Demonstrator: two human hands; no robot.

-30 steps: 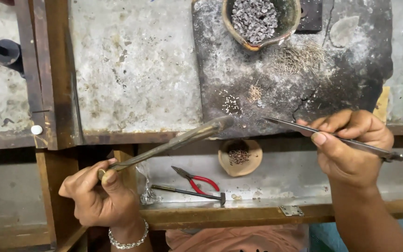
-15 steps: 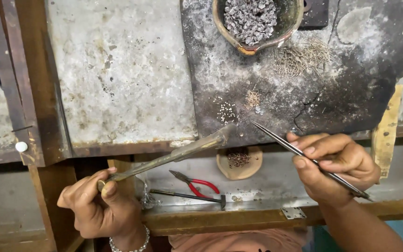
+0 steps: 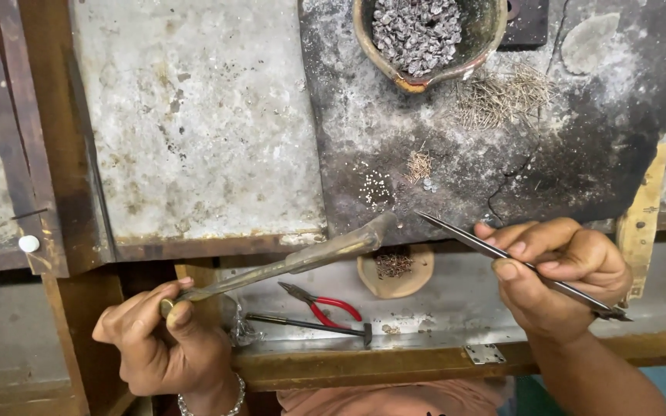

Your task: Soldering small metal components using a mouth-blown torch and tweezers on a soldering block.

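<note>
My left hand (image 3: 165,339) grips the near end of a long brass blowpipe (image 3: 294,262), whose tip reaches the front edge of a dark scorched slab (image 3: 580,154). My right hand (image 3: 560,277) pinches long steel tweezers (image 3: 502,258), their points just right of the pipe tip at the slab's edge. On the slab lie a patch of tiny pale beads (image 3: 375,187), a small tuft of short wire bits (image 3: 419,165) and a larger scatter of thin wires (image 3: 502,96).
A clay bowl (image 3: 425,77) of grey granules sits at the slab's far edge. In the metal tray (image 3: 425,308) below lie red-handled pliers (image 3: 325,304), a small hammer (image 3: 310,325) and a round dish (image 3: 395,270) of small bits. A worn metal plate (image 3: 194,123) covers the bench at left.
The view has shifted, so everything sits further left and lower in frame. My right hand with the tweezers has drawn nearer the blowpipe tip. Both grips are unchanged.
</note>
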